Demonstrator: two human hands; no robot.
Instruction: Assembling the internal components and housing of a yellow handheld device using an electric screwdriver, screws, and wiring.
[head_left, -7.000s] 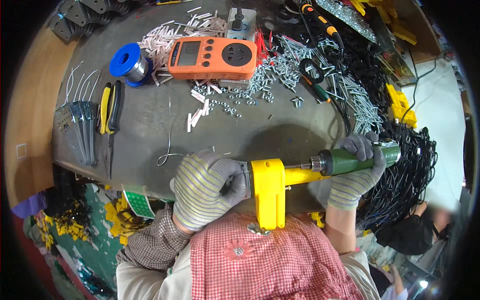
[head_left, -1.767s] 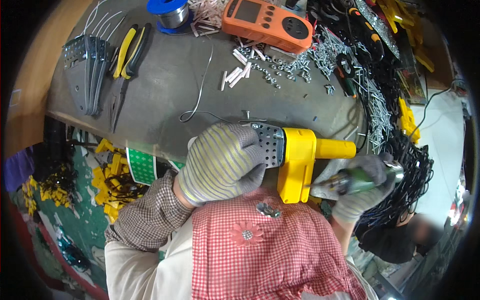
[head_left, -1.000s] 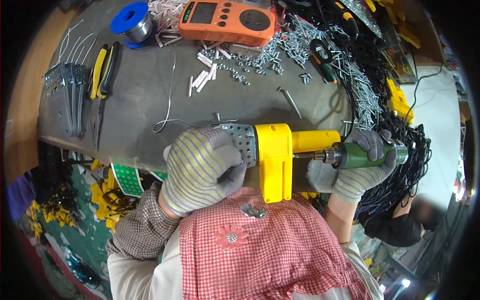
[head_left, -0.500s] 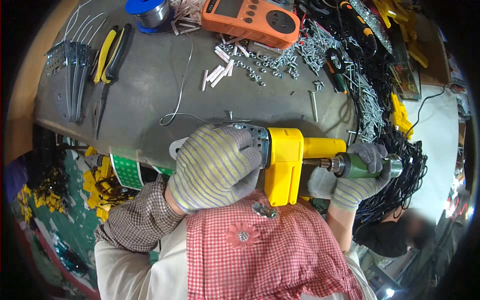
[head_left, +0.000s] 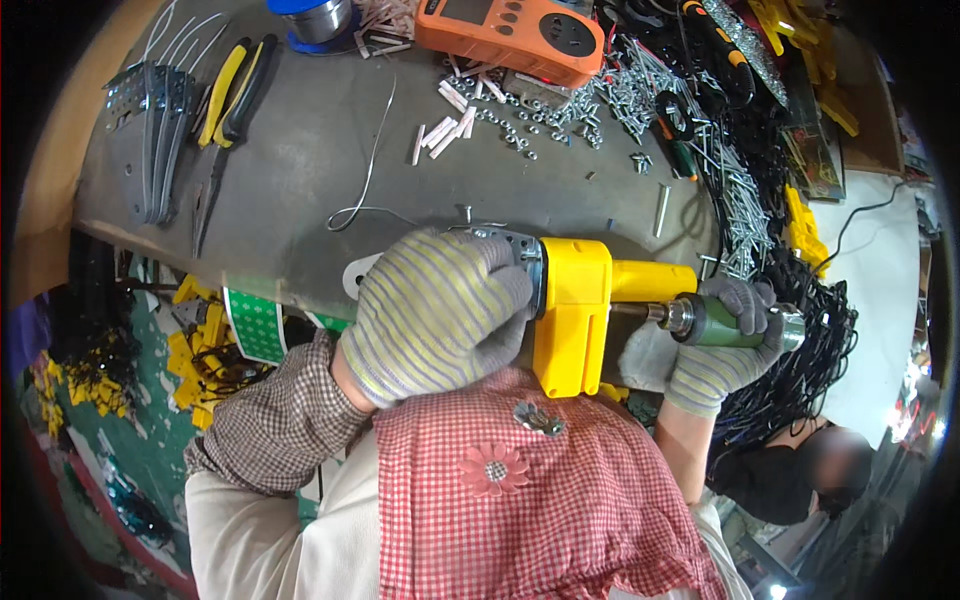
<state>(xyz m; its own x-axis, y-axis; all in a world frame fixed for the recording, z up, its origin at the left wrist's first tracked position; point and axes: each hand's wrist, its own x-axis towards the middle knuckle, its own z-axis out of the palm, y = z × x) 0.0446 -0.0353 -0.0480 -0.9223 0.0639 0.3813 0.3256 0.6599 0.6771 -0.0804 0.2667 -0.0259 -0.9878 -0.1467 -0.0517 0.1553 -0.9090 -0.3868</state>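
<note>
My left hand [head_left: 435, 320], in a striped grey-yellow glove, is closed around a perforated grey metal plate assembly [head_left: 522, 250] with a rounded end past the wrist side. A yellow plastic housing [head_left: 573, 320] with a side handle [head_left: 652, 281] adjoins the metal's right end. My right hand [head_left: 715, 370], gloved alike, wraps around a green cylindrical power screwdriver [head_left: 712, 322]. Its bit points left and meets the lower right side of the housing, beneath the handle; the contact point and any screw there cannot be made out.
An orange meter [head_left: 510, 38] lies at the back, near loose nuts [head_left: 515, 125], white tubes [head_left: 440, 132] and a heap of long screws [head_left: 735, 215]. Yellow-black pliers [head_left: 228, 95] and metal plates with wires [head_left: 150, 140] lie left. Black cables [head_left: 815, 340] hang right; a person [head_left: 790, 475] is beyond.
The view has shifted a little, so the bench items appear slightly right and lower. The yellow housing appears a bit higher; both hands keep their grips and the bit stays at the housing.
</note>
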